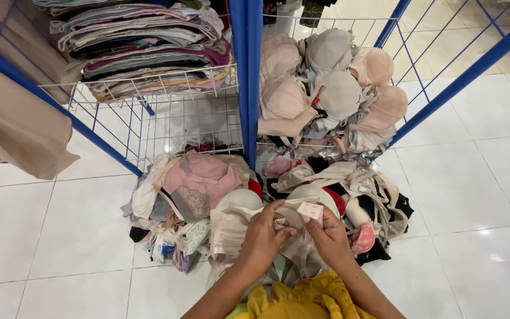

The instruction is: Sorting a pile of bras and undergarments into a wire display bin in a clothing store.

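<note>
Both hands are at the near edge of a heap of undergarments [302, 177] spread on the white tiled floor [60, 236] in front of a blue-framed wire rack [248, 77]. The left hand [262, 236] is closed, fingers curled, round a fold of a beige bra [231, 227], gripping the fabric just left of the cup edge. The right hand [330, 236] is partly closed, thumb and fingertips pinching a small white paper tag [310, 210] attached to the same garment; the tag stands up between the two hands, nearer the right. The bra lies directly under and ahead of the hands, its long axis running left to right across the person's front, with one pale cup [240, 199] showing beyond the left hand. Both hands are touching the garment; neither is nearer in any useful sense, though only the right has the tag. A pink garment [202, 177] lies beyond and left, touching the beige one. On the rack's right shelf sits a pile of beige padded bras [332, 77]; on its left shelf, a stack of folded cloth [143, 41]. A yellow cloth [302, 301] lies at the bottom edge, under the forearms.
</note>
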